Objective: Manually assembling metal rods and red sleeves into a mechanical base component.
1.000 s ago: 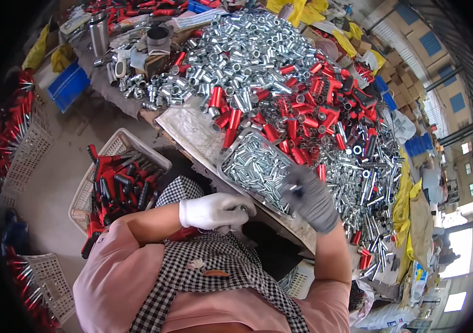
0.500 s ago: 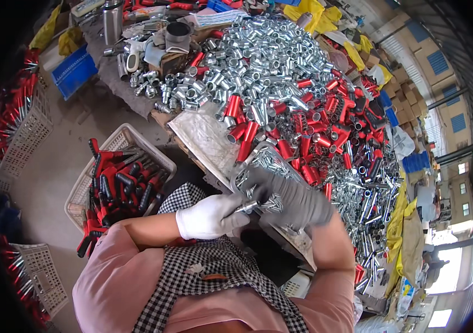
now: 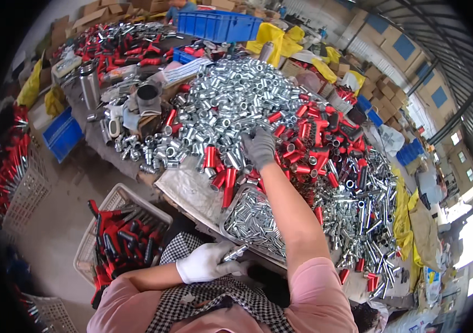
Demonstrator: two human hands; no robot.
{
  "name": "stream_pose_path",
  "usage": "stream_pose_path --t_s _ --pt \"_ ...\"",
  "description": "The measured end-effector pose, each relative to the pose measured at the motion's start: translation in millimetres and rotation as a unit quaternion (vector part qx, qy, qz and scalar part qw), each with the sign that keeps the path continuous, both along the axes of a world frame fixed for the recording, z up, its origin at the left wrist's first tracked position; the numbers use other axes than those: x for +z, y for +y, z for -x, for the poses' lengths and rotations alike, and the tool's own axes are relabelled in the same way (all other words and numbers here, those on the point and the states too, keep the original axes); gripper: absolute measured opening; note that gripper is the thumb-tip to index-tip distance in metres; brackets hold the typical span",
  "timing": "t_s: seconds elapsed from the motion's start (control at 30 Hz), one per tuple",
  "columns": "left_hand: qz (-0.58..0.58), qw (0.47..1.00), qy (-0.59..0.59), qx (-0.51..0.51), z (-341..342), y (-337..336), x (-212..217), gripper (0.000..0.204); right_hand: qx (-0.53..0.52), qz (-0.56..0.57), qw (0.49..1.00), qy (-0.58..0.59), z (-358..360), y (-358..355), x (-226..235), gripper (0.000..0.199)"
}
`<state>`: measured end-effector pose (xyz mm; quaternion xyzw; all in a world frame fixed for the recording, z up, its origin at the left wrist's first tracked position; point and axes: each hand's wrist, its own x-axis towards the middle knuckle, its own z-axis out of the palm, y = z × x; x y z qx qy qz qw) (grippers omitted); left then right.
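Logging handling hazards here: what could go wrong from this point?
1. The slim silver metal part juts from the white-gloved left hand, away from the tabletop; it could drop if the grip loosens.
2. The grey-gloved right hand is at the heap of loose silver metal sleeves, close to red metal tubes; disturbed pieces might roll and mix.

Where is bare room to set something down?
On the pale board, left of the small pins; also the floor between the white basket and the left crate. Crowded: the silver sleeves and red sleeves near the right hand.
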<state>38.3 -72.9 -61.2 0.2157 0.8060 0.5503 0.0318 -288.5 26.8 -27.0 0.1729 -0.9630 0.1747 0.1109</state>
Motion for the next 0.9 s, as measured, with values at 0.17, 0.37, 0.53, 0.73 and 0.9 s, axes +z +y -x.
stream_pose_path --t_s 0.17,0.37,0.53,0.73,0.9 --pt "0.010 0.992 -0.114 -0.057 0.0 -6.0 -1.7 0.035 0.336 0.359 0.801 -0.342 -141.9 78.2 52.1 0.038" --pt "-0.014 0.981 -0.168 -0.100 0.0 13.8 8.0 0.024 0.507 0.154 0.835 -0.148 -249.6 133.7 51.4 0.022" --pt "0.086 0.983 -0.077 -0.141 -11.8 32.3 -11.3 0.035 0.397 -0.041 0.905 -0.149 -277.7 141.6 38.3 0.037" --pt "-0.006 0.992 -0.079 -0.098 -24.9 60.7 4.2 0.016 0.289 -0.049 0.939 -0.182 -306.6 170.5 60.0 0.077" --pt "0.068 0.991 -0.035 -0.112 -29.9 64.6 7.4 0.020 0.359 0.028 0.928 -0.094 -310.5 187.0 46.0 0.073"
